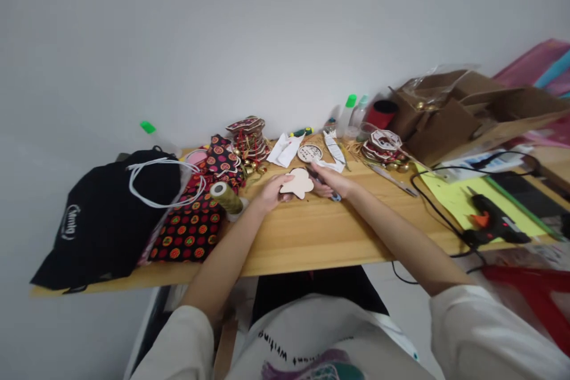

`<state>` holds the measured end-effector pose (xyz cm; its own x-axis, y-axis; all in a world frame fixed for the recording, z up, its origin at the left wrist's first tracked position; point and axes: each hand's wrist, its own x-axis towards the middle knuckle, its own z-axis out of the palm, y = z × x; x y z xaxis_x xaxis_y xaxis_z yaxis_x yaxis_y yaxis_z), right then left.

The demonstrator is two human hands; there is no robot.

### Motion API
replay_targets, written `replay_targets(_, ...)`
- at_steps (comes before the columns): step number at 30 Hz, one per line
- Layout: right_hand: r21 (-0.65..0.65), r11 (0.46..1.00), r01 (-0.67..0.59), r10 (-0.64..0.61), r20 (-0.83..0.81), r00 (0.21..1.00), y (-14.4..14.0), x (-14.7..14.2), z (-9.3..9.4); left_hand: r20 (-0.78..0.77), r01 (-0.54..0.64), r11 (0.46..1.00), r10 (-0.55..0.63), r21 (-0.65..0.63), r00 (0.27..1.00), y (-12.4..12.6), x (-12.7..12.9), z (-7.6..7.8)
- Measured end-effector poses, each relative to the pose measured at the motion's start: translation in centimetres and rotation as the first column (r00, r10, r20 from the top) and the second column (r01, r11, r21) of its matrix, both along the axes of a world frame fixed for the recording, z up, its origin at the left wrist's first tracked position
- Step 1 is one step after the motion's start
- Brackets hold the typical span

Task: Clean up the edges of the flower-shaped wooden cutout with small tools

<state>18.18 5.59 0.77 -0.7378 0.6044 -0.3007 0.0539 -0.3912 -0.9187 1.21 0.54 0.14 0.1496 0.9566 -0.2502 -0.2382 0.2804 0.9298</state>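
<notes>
A pale wooden cutout (298,183) with a scalloped outline is held over the table by my left hand (269,192), its thumb on top and its fingers underneath. Close by on the right, my right hand (333,180) is closed round a dark tool with a blue-grey end (336,196); the fingers cover most of it, so its kind is unclear. Just beyond my hands lies a round wooden piece (310,153) with dark markings. White paper pieces (286,149) lie beside it.
Left are a black bag (104,219), a white cord loop (167,183), patterned fabric (189,225) and a thread spool (226,197). Stacked ornaments with bells (386,145) stand behind. Rightward are a cardboard box (454,119), a glue gun (492,219) with a black cable, and yellow paper (445,193).
</notes>
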Motion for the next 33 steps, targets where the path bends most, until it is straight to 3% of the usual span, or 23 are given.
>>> replay_targets(8,0.04,0.953,0.299,-0.299,-0.023,0.954,-0.8,-0.8,-0.1,-0.043,0.093,0.996,-0.092,0.02,0.995,0.0,0.9,-0.6)
replay_targets(14,0.033,0.961,0.273,-0.274,0.013,0.962,-1.0,-1.2,0.4,-0.054,0.102,0.992,-0.098,0.079,0.994,-0.5,0.6,-0.1)
replay_targets(19,-0.003,0.972,0.233,-0.233,0.033,0.972,-0.7,-1.2,0.1,-0.038,0.131,0.982,-0.127,0.139,0.991,-1.0,0.4,-0.7)
replay_targets(24,-0.009,0.927,0.374,-0.374,-0.016,0.927,-0.4,-1.4,-0.5,0.001,0.272,0.946,-0.276,0.175,0.961,-0.6,0.1,-1.0)
replay_targets(28,-0.005,0.881,0.473,-0.472,-0.047,0.88,-0.6,-2.0,-0.8,-0.013,0.194,0.971,-0.195,0.138,0.981,-0.4,0.1,-1.3)
replay_targets(30,0.09,0.862,0.499,-0.498,-0.041,0.866,-1.0,-2.5,-1.0,-0.03,0.102,0.99,-0.099,0.096,0.995,-0.4,0.3,-1.5)
replay_targets(33,0.449,0.764,0.464,-0.523,0.008,0.852,-1.8,-2.8,-0.8,-0.047,-0.093,0.996,0.092,-0.019,0.995,-0.5,0.6,-1.4)
